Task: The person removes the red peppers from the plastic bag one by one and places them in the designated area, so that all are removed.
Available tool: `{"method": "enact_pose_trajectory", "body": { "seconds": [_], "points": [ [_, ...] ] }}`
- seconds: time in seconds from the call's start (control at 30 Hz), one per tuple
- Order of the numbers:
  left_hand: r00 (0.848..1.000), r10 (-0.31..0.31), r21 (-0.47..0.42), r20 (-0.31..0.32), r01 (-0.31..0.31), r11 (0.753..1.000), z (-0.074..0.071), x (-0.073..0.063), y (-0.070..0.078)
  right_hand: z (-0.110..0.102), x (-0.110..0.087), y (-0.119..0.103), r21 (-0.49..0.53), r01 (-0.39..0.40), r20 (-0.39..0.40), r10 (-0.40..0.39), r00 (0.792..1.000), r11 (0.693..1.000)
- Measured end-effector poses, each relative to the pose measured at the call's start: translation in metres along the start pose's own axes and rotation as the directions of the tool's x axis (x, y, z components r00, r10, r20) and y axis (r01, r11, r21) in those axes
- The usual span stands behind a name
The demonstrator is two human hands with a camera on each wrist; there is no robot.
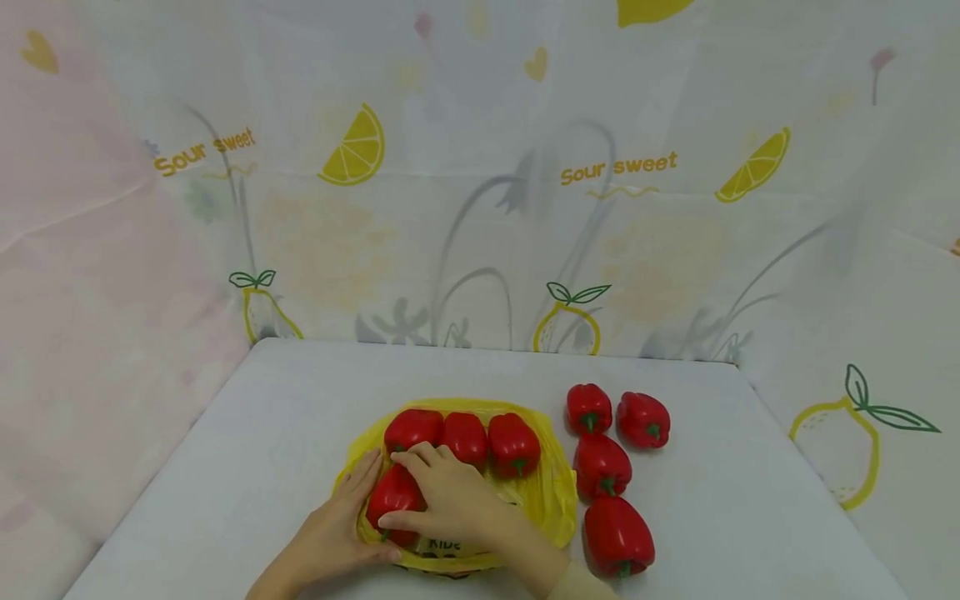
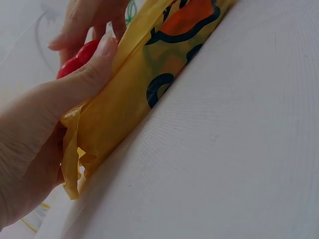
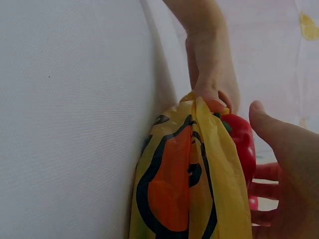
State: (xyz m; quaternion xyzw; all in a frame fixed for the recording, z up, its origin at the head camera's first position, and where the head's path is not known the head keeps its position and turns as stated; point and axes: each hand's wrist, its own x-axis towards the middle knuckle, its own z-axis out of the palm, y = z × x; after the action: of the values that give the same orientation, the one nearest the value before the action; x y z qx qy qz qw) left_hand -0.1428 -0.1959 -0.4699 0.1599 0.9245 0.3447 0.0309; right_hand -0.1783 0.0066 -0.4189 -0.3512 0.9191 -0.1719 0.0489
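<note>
A yellow plastic bag (image 1: 555,492) lies spread on the white table, with several red bell peppers (image 1: 513,446) in its mouth. My left hand (image 1: 335,533) holds the bag's left rim. Its thumb lies along the front edge, and a fold of the bag hangs between thumb and fingers in the left wrist view. The nearest bell pepper (image 1: 393,500) sits inside the left end, beside that hand. Above this pepper is my right hand (image 1: 457,496), fingers extended at its far side. In the right wrist view the thumb stands apart from the pepper.
Several more red bell peppers (image 1: 602,467) lie on the white table (image 1: 712,500), right of the bag. A printed cloth (image 1: 450,208) with lemon pictures hangs behind the table and along its sides.
</note>
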Motion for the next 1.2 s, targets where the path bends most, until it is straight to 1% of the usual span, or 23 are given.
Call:
{"method": "enact_pose_trajectory", "body": {
  "seconds": [0.1, 0.23, 0.47, 0.53, 0.67, 0.73, 0.9, 1.03, 1.2],
  "points": [
    [1.0, 0.021, -0.005, -0.003, -0.021, 1.0, 0.0, 0.0, 0.0, 0.004, 0.001, -0.002, -0.04, -0.013, 0.022, 0.014, 1.0, 0.999],
    [0.999, 0.048, -0.007, -0.007, -0.048, 0.999, -0.001, 0.0, 0.001, 0.006, 0.001, -0.004, -0.03, -0.012, 0.032, 0.013, 0.999, 0.999],
    [1.0, 0.002, -0.028, 0.005, -0.002, 1.0, 0.001, 0.001, 0.001, 0.005, -0.003, -0.005, 0.062, -0.045, 0.077, 0.04, 0.996, 0.997],
    [1.0, 0.008, -0.028, 0.006, -0.008, 1.0, 0.001, 0.001, 0.001, 0.006, -0.004, -0.005, 0.087, -0.047, 0.072, 0.041, 0.997, 0.995],
    [1.0, 0.02, -0.013, 0.005, -0.02, 1.0, 0.002, 0.001, 0.001, 0.003, -0.008, -0.002, 0.132, -0.045, 0.011, 0.044, 0.999, 0.99],
    [1.0, 0.013, -0.003, 0.003, -0.013, 1.0, 0.002, 0.001, 0.001, -0.003, -0.011, 0.001, 0.156, -0.04, -0.034, 0.046, 0.998, 0.987],
    [1.0, -0.003, 0.006, -0.001, 0.003, 1.0, 0.0, 0.002, 0.002, -0.024, -0.025, 0.008, 0.179, 0.014, -0.147, 0.013, 0.989, 0.984],
    [1.0, -0.011, 0.017, -0.007, 0.011, 1.0, 0.0, 0.002, 0.003, -0.034, -0.037, 0.014, 0.203, 0.029, -0.193, 0.011, 0.981, 0.979],
    [1.0, -0.02, 0.031, -0.012, 0.021, 0.999, 0.001, 0.002, 0.002, -0.041, -0.048, 0.019, 0.239, 0.034, -0.224, 0.021, 0.974, 0.971]
  ]
}}
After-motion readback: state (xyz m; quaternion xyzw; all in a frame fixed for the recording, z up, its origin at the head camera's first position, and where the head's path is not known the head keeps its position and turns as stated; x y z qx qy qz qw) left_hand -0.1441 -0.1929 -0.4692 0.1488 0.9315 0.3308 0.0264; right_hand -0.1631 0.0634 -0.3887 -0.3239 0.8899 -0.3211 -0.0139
